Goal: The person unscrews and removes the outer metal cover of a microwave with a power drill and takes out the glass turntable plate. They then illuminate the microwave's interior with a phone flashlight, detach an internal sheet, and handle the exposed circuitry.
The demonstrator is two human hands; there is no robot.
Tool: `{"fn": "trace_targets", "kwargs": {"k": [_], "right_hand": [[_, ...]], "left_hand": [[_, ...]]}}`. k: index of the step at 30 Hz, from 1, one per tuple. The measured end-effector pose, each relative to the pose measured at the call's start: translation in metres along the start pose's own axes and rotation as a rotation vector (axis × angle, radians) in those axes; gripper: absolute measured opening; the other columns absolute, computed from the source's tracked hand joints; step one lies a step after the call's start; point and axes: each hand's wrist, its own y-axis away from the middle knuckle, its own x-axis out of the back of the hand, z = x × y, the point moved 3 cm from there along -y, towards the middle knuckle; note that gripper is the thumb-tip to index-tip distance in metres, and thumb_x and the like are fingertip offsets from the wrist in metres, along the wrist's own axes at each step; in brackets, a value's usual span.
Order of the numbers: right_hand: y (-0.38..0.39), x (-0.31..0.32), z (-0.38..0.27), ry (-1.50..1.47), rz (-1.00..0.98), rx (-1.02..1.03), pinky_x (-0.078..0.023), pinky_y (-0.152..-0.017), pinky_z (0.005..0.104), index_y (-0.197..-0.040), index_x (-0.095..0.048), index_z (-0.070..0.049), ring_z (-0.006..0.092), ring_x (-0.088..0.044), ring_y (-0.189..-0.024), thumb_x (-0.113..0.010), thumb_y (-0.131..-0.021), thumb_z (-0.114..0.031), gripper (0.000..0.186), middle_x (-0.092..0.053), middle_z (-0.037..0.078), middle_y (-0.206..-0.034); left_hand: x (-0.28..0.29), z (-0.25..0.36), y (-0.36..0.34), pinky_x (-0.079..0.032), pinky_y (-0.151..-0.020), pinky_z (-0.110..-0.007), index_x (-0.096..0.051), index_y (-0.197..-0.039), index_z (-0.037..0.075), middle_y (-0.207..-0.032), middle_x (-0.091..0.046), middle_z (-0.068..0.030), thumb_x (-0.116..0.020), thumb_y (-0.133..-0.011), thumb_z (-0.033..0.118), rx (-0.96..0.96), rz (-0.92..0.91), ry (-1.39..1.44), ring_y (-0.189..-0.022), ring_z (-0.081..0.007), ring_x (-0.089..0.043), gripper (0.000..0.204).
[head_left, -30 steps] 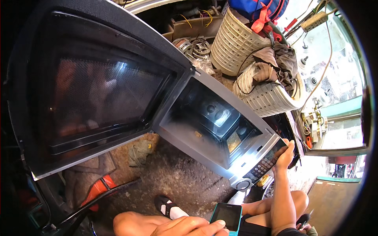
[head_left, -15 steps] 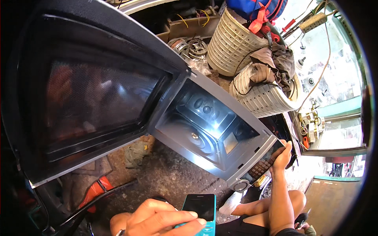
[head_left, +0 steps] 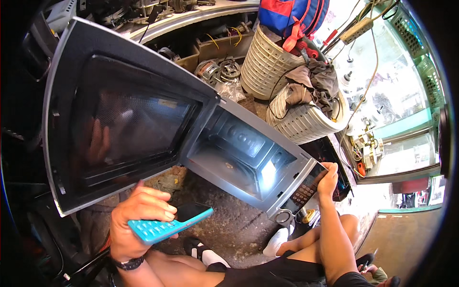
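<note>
A dark grey microwave oven (head_left: 227, 187) stands tilted in front of me with its door (head_left: 129, 115) swung wide to the left. Light shines inside its cavity, brightest on the right inner wall (head_left: 268, 176). My left hand (head_left: 131, 215), with a black watch on the wrist, is closed around a teal keypad phone (head_left: 165, 228) below the door, apart from the oven. At the oven's right end my right hand (head_left: 328, 182) grips the outer edge of the button panel (head_left: 304, 190). Its fingertips behind the panel are hidden.
Two cream perforated tubs (head_left: 267, 62) stand behind the oven; dark cloths (head_left: 318, 81) hang over one, and a blue and red bag (head_left: 291, 16) rests on the other. Motor parts (head_left: 229, 70) lie beside them. A glass case (head_left: 397, 119) is at the right. My legs are below.
My left hand has moved left and up with the phone, which has turned from upright to slanting. The view has shifted, and more of the door shows. My right hand keeps its hold.
</note>
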Motion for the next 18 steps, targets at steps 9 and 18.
{"fn": "trace_targets", "kwargs": {"k": [9, 18], "right_hand": [[0.001, -0.003, -0.021, 0.273, 0.108, 0.129, -0.047, -0.078, 0.0396, -0.103, -0.068, -0.001, 0.0258, -0.059, -0.077, -0.031, -0.109, -0.04, 0.054, -0.063, 0.011, -0.082], [0.012, -0.013, -0.061, 0.216, 0.247, 0.231, -0.049, -0.082, 0.0405, -0.111, -0.062, -0.003, 0.027, -0.061, -0.081, -0.049, -0.108, -0.025, 0.026, -0.063, 0.012, -0.094]], "left_hand": [[0.0, -0.003, -0.004, -0.048, -0.097, -0.041, -0.079, -0.092, 0.01, -0.094, -0.078, -0.0064, -0.091, -0.06, 0.01, 0.015, -0.083, 0.052, -0.106, -0.0277, -0.069, 0.034], [-0.057, 0.029, -0.014, -0.055, -0.089, -0.039, -0.072, -0.1, 0.007, -0.103, -0.073, -0.0103, -0.076, -0.069, -0.005, -0.289, -0.207, -0.047, -0.102, -0.0301, -0.069, 0.033]]}}
